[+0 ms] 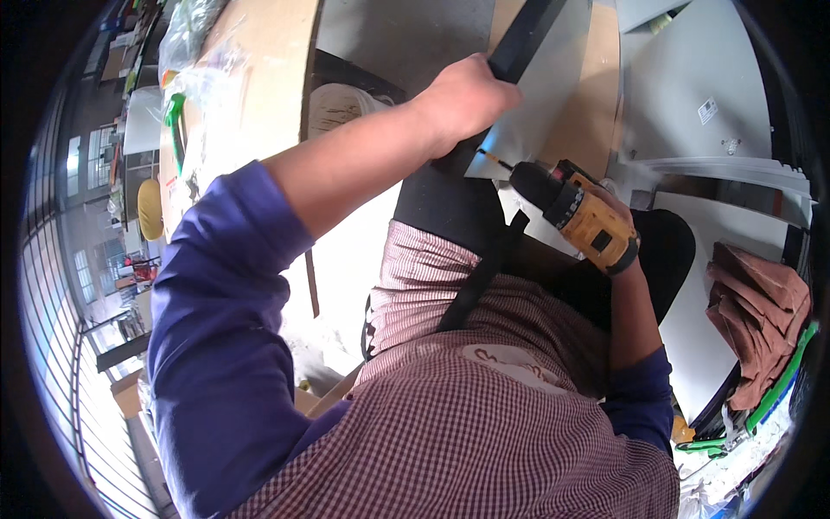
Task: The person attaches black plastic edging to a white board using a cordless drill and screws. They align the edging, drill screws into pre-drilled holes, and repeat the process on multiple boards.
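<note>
Across the lap, just above the dark-clad thigh, we note a long black bar [529, 39] running up and away at a slant, its lower end near the thigh. Our left hand [471, 97] is closed around it partway along, fingers wrapped over the far side. Our right hand [620, 208] is curled about the grip of a yellow-and-black cordless drill [596, 229]; the trigger finger is hidden, so we cannot tell whether it is pressed. The slim bit [495, 159] points left toward the bar's lower part, its tip right by the edge; contact cannot be confirmed. Bluish light falls on the bar near the tip.

Behind the bar lies a pale grey panel [560, 108]; to the left stands the wood-edged surface [272, 43]. A brown cloth [758, 316] hangs at the right.

Step in hand, as we judge it: lining the bit up to drill or drive into the bar. The next move would call for a firm left-hand hold, the tip seated squarely, and steady pressure along the bit's axis to avoid skidding.
</note>
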Available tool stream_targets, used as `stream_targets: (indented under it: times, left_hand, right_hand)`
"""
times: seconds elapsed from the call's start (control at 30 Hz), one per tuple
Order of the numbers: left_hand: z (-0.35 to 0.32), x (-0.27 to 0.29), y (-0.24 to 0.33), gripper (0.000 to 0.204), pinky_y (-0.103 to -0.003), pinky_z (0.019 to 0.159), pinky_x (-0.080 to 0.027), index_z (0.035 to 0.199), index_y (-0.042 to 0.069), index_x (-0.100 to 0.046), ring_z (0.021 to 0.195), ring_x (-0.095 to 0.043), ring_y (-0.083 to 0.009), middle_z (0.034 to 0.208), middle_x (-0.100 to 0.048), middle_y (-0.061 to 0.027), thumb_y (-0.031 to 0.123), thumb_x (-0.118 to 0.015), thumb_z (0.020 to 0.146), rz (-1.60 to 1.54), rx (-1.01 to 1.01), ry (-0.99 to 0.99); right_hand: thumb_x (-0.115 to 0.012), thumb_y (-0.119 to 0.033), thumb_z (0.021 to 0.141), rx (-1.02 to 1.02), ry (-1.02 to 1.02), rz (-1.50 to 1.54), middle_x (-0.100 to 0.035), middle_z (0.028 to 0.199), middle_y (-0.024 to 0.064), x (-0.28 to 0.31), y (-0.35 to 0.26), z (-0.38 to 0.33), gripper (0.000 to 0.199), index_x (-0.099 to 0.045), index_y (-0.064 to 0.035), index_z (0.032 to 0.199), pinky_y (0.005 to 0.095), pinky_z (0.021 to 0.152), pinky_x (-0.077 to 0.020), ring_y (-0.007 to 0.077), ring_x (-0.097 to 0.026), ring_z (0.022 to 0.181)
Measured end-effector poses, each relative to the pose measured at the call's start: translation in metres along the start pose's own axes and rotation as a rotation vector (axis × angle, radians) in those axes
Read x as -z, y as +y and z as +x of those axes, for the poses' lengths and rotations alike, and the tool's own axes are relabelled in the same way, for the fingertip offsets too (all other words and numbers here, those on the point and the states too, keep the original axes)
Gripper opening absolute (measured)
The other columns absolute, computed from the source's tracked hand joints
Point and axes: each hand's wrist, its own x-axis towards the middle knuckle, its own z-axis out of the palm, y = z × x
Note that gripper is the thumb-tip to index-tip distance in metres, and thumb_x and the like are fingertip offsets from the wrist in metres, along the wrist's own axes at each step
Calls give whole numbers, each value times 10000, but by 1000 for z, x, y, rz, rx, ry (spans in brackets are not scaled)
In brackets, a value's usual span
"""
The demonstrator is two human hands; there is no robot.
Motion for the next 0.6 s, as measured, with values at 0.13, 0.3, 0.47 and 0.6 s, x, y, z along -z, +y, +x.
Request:
stream_targets:
  times: [0.13,0.3,0.47,0.6]
  left_hand:
    - [-14,-1,-1,625,-343,836,-516,1186,-35,-559,948,-623,-209,1062,-639,-171,519,-597,902,-277,-56,-113]
    - [-41,3,-31,588,-327,860,-509,1255,-55,-536,981,-616,-199,1118,-634,-147,464,-430,999,-837,25,-150]
    - [-68,-10,-82,355,-349,1014,-448,1218,-36,-546,1094,-586,-210,1181,-605,-122,226,-390,1036,-1092,-185,-113]
    - [-92,-31,-112,250,-310,1042,-397,1212,-14,-565,1159,-535,-148,1185,-608,-71,47,-459,995,-1036,-254,-1]
  right_hand:
    - [-745,-106,785,466,95,-438,-649,1109,111,2,13,-11,481,-574,-7,1223,360,908,-502,239,-627,1058]
    - [-754,-123,782,508,59,-328,-641,1168,129,11,35,-16,449,-601,-17,1190,377,932,-486,267,-616,1091]
    - [-764,-87,755,383,126,-281,-669,1097,120,14,47,-18,418,-616,8,1134,357,909,-491,237,-638,1035]
    - [-765,-91,759,375,130,-300,-658,1117,112,16,50,-17,418,-615,-3,1140,347,908,-491,221,-630,1044]
